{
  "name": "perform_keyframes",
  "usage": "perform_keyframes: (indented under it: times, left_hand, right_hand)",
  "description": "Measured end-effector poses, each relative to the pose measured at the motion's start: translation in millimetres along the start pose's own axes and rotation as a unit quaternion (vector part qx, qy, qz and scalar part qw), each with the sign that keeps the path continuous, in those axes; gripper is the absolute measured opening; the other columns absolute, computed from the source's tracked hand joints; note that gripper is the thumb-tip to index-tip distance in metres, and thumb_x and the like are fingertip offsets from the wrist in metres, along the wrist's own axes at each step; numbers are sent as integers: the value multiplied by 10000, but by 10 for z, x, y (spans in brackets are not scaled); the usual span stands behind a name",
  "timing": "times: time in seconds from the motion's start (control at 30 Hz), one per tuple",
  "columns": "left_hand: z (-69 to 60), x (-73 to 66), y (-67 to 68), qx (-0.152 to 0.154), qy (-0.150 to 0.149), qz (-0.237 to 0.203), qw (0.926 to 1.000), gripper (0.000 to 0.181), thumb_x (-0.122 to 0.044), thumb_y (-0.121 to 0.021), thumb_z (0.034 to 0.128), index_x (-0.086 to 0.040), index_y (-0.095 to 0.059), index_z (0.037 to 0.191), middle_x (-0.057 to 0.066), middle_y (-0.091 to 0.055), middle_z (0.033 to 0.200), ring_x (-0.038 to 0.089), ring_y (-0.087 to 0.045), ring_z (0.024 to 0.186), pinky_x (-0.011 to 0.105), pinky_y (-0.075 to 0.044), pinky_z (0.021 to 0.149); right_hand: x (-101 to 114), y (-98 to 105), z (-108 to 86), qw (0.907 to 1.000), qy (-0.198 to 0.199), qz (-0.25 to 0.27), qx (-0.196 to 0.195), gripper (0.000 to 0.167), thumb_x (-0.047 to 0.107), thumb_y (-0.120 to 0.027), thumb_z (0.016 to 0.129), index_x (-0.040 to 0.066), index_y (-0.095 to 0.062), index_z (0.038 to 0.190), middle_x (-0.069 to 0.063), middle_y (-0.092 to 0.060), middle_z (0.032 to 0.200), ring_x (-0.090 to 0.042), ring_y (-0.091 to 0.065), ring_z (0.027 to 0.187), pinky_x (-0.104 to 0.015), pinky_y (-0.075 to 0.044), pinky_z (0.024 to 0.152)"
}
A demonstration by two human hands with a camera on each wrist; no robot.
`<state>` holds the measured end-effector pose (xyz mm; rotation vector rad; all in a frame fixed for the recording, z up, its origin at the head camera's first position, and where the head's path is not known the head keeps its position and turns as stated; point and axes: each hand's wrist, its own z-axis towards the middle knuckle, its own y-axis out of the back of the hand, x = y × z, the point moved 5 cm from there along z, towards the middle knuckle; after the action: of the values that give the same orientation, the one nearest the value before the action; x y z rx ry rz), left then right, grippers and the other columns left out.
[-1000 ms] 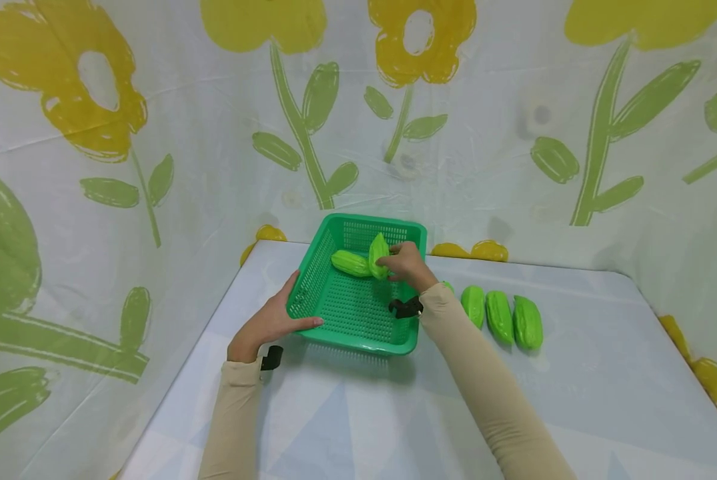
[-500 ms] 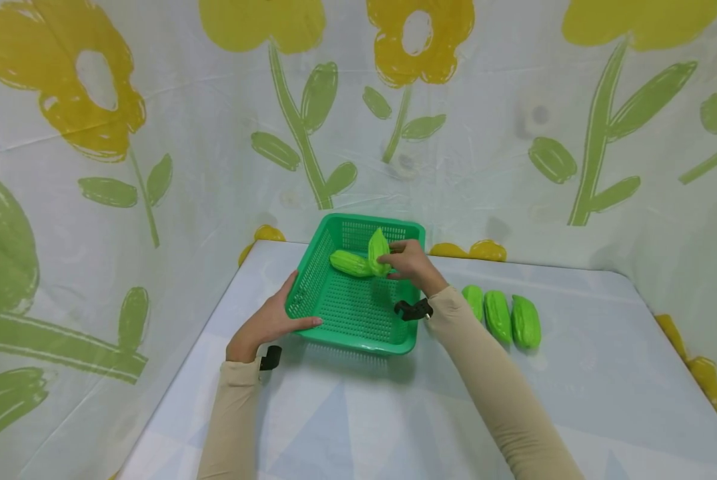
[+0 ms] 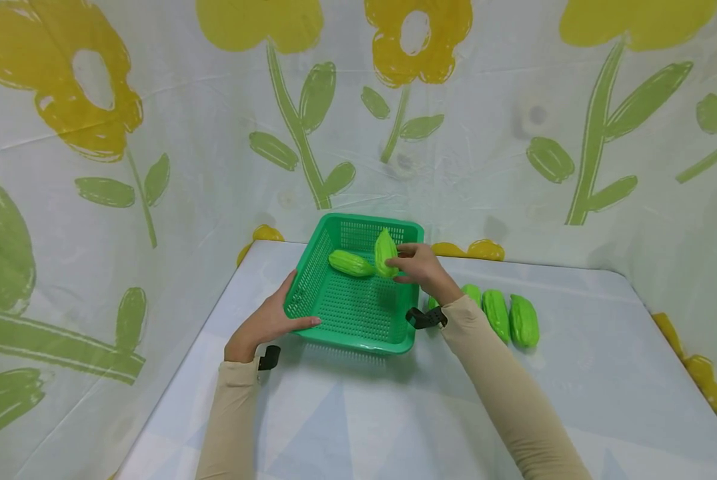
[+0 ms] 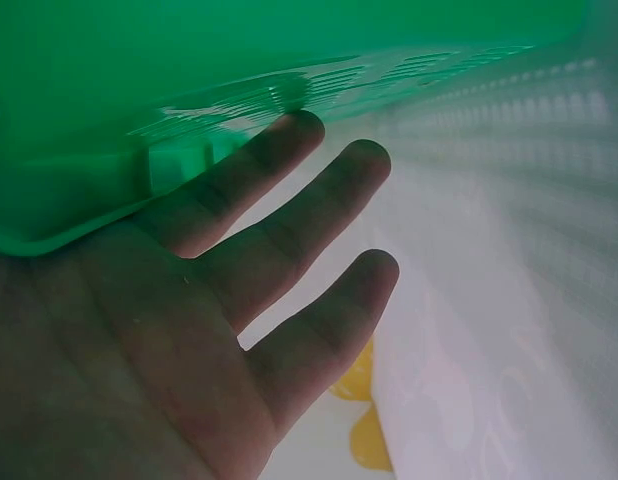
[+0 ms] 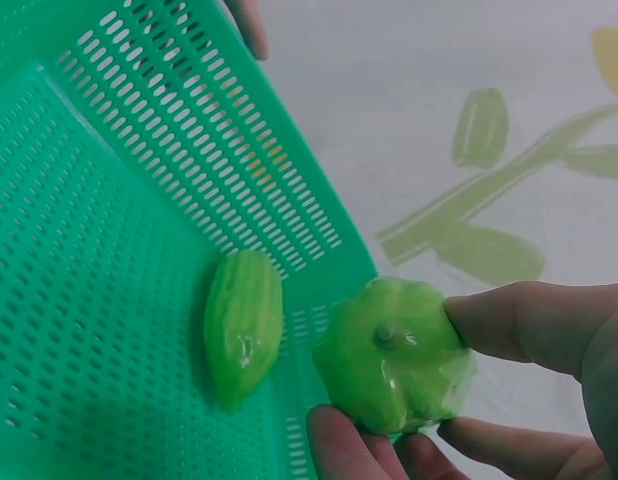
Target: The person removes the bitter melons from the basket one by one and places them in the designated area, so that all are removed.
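Observation:
A light green bitter melon (image 3: 385, 253) is pinched between the thumb and fingers of my right hand (image 3: 421, 267), upright over the back right part of the green plastic basket (image 3: 352, 345). In the right wrist view its stub end faces the camera. A second bitter melon (image 3: 350, 263) lies on the basket floor, apart from the held one. My left hand (image 3: 268, 323) rests against the basket's near left corner, thumb along the near rim. From the left wrist view, several fingers (image 4: 279, 240) extend straight and spread beside the basket's outer wall; the thumb is hidden there.
Several more bitter melons (image 3: 524, 321) lie in a row on the pale table (image 3: 586, 373) right of the basket, some partly behind the right forearm. A flower-print cloth (image 3: 484, 167) hangs behind the table and along the left and right sides.
My right hand has shifted a little to the right with the bitter melon, opening a gap from the one in the basket. The left hand and basket stay in place.

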<state>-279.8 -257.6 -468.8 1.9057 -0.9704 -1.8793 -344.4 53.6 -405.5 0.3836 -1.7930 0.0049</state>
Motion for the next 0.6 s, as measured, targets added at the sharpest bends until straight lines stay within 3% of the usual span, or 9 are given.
perform_keyframes:
  times: [0.33, 0.6]
  left_hand:
    - [-9, 2, -4, -4, 4, 23, 10000, 1284, -611, -811, 807, -277, 76, 1675, 115, -101, 1754, 411, -241, 1579, 673, -312, 1209]
    - [-17, -14, 4, -17, -16, -24, 10000, 1278, -602, -816, 805, -277, 59, 1677, 111, -126, 1751, 411, -283, 1559, 672, -330, 1198]
  right_hand:
    - [-40, 88, -138, 10000, 56, 22, 40, 696, 160, -658, 1021, 18, -317, 1612, -192, -323, 1670, -363, -483, 1454, -414, -571, 1042]
    - [-85, 192, -245, 9999, 95, -33, -93, 686, 153, -665, 1014, 24, -340, 1604, -207, -370, 1630, -368, -529, 1406, -385, -589, 1005]
